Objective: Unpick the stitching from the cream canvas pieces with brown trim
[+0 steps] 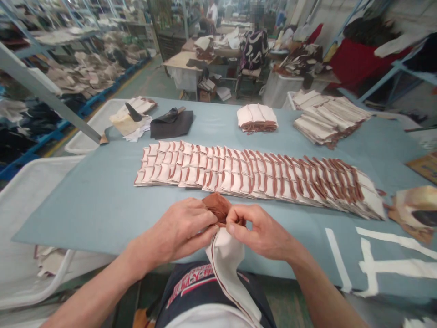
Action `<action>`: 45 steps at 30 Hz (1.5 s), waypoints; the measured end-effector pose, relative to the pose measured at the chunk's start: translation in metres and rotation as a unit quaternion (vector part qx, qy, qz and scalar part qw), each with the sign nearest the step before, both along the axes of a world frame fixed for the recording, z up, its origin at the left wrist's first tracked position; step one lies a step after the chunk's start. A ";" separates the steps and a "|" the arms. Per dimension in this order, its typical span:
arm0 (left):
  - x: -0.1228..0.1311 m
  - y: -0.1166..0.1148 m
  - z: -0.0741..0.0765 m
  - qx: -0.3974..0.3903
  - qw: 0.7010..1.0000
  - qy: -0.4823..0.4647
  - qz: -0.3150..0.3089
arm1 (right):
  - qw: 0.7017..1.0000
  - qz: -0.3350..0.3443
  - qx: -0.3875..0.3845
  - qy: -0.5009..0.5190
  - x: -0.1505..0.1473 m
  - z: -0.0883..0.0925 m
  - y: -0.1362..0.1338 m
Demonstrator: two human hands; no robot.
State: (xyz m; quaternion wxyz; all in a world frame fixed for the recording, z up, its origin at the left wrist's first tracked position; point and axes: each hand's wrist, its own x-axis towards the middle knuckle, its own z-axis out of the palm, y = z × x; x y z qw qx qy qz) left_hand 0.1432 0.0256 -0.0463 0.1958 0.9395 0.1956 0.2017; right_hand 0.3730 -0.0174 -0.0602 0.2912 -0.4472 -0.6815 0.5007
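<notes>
Both hands hold one sewn piece [227, 255], white on one side and brown on the other, over the table's near edge. My left hand [184, 228] pinches its upper edge from the left. Close beside it, my right hand [257, 230] pinches the same edge between thumb and curled fingers. A brown gathered part [217, 207] stands up between the two hands, and the white part hangs down toward my lap. Just beyond my hands lies a long row of overlapping white and brown pieces [246, 173].
Farther back on the blue table [85, 205] are a small stack [257, 117], a larger pile [329, 116] and dark cloth [172, 124]. White strips [385, 266] and a tape roll [418, 207] lie at right. White bins [23, 196] stand at left. A seated person [254, 50] is beyond.
</notes>
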 end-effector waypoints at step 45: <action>0.023 -0.005 -0.032 -0.398 0.906 -0.050 0.135 | 0.961 -0.015 0.200 -0.193 0.006 -0.014 0.004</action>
